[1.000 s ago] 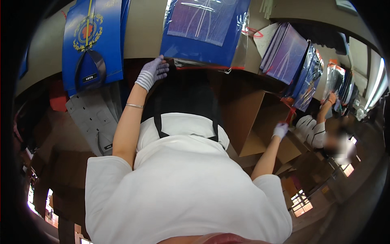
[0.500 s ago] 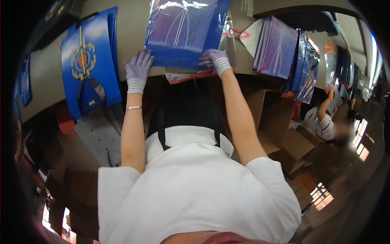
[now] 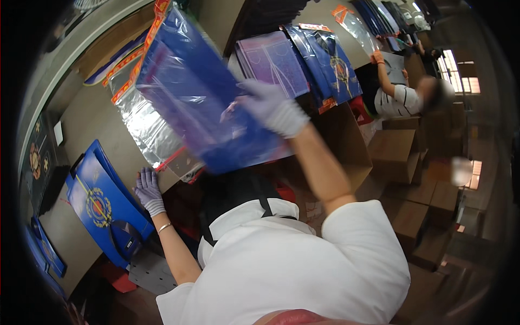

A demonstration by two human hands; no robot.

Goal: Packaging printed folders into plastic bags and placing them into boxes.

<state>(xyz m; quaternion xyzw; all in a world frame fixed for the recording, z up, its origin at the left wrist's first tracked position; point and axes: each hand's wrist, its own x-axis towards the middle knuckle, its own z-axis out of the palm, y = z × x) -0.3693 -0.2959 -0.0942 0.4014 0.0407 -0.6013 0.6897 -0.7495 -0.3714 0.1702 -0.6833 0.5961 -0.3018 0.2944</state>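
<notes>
- Blue under clear plastic: one large flat bag point(image 3: 189, 70), slanted across the front of the table point(image 3: 81, 116), with lower end out past its edge.
- On that bag, near its right edge, one right hand point(image 3: 271, 108) in a pale lavender glove (badly blurred); impossible to tell whether gripping or merely pressing.
- At the table edge, just left of the bag, one left hand point(image 3: 147, 189), gloved alike, with fingers spread and nothing held; one silver bracelet point(image 3: 164, 227) below the cuff.
- Beneath and beside the bag, clear plastic sleeves point(image 3: 149, 127) with red borders (too overlapped to count).
- Farther left, at least two blue carrier bags point(image 3: 97, 200) in one pile, with one round gold emblem showing on top.
- Beyond the right hand, one stack of purple bags point(image 3: 273, 57), several deep, and next to it blue wrapped packs point(image 3: 338, 65), at least two.
- To the right, one co-worker point(image 3: 398, 100) in white with dark stripes, one hand near another clear sleeve point(image 3: 355, 30).
- Below, several cardboard boxes point(image 3: 392, 146), at least three.
</notes>
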